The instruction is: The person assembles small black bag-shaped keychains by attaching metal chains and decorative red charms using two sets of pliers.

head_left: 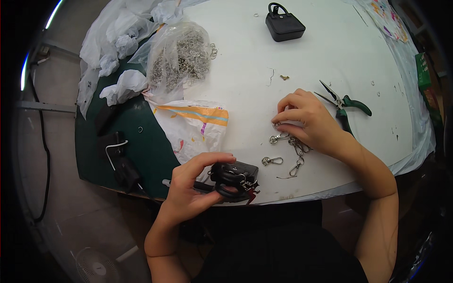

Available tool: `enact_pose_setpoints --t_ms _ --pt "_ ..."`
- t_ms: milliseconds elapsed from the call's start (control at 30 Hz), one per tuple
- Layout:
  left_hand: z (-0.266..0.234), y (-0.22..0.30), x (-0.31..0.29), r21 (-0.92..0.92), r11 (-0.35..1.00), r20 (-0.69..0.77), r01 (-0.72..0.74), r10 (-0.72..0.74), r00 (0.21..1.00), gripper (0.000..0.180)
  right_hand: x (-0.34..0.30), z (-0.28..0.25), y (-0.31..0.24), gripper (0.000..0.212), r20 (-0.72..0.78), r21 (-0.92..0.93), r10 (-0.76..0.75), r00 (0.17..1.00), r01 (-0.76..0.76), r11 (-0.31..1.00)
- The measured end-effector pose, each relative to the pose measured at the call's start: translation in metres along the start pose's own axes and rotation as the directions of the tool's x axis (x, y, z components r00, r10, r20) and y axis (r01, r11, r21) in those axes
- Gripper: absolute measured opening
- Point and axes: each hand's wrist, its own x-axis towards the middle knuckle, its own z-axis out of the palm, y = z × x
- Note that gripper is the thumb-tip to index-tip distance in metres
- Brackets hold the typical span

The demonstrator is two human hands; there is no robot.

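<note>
Near the table's front edge, my left hand [191, 186] is closed round a small black mini handbag [243, 172], with its dark looped handles [226, 181] toward my palm. Short silver chain links [246, 183] hang at the bag's side. Further right, my right hand [306, 118] pinches a small silver metal ring [275, 125] between thumb and forefinger; its exact shape is partly hidden. Beneath and beside those fingers lie several silver snap hooks [296, 167], some of them partly covered. One snap hook [272, 161] lies apart, between my two hands.
Green-handled long-nose pliers [355, 104] lie open right of my right hand. Another black mini handbag [285, 26] stands at the back. A clear bag of metal rings [181, 59] sits at the left, near a printed plastic bag [188, 125] and a green mat [146, 148].
</note>
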Motion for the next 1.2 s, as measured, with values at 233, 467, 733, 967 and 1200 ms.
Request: enact_pose_setpoints --t_ms 233,467,733,967,1200 --pt "-0.029 0.005 0.000 -0.089 0.996 -0.020 -0.011 0.009 1.000 0.053 0.000 -0.006 -0.009 0.011 0.051 0.226 0.139 0.989 -0.147 0.963" --pt "-0.035 -0.006 0.040 0.181 0.982 0.044 -0.054 0.047 0.998 0.043 -0.001 -0.013 -0.007 0.009 0.087 0.304 0.279 0.956 -0.292 0.907" --pt "-0.022 0.003 0.040 0.131 0.969 0.383 -0.210 0.146 0.912 0.044 -0.005 -0.011 -0.007 0.012 0.046 0.301 0.135 0.990 -0.142 0.943" --pt "-0.022 -0.023 0.017 -0.565 0.816 -0.114 0.123 -0.225 0.968 0.033 -0.006 0.000 -0.005 0.011 -0.002 0.359 0.132 0.991 -0.123 0.925" --pt "-0.021 -0.021 0.000 -0.584 0.810 -0.123 0.050 -0.149 0.981 0.043 -0.006 0.002 -0.012 0.007 -0.029 0.342 0.085 0.996 -0.070 0.937"
